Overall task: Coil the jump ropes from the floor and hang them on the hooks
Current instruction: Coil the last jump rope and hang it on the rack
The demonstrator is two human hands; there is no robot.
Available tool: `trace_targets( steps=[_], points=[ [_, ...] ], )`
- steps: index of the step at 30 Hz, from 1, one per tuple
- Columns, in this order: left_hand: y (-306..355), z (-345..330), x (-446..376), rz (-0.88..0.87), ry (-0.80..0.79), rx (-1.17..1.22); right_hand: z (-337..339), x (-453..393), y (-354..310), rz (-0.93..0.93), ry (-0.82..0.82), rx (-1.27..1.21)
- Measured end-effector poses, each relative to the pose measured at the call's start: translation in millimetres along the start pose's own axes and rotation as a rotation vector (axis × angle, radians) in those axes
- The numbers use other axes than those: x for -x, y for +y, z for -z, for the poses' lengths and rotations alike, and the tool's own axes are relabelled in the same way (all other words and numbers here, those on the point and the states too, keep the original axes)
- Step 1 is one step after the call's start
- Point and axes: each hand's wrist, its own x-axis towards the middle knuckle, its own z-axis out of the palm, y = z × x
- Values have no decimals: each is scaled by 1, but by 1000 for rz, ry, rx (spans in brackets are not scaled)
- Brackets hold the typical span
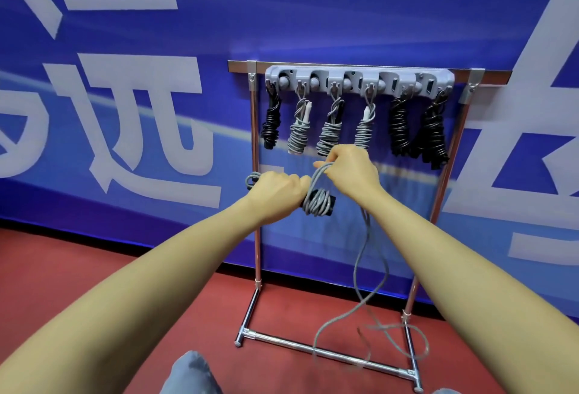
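A long grey jump rope (317,202) was partly wound round its black handles, up in front of the shiny metal rack (256,237). The left hand (277,194) gripped the bundle. The right hand (352,168) pinched a loop of it. The loose end trailed down to the red floor (156,293). Six coiled ropes, black and grey, hung on the grey plastic hook bar (358,80).

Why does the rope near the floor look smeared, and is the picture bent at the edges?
Head view: the loose grey rope blurs near the floor, likely from motion; the hands, left hand and right hand, stay fairly sharp. The wide lens stretches the forearms and tilts the rack posts.
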Motion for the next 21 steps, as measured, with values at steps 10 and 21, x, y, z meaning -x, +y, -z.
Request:
trace_targets(
  steps=[10,21],
  points=[
    [7,23,1,55,394,217,-1,4,11,-38,-47,-172],
    [13,40,-35,782,112,750,-9,15,5,37,-158,-54]
  ],
)
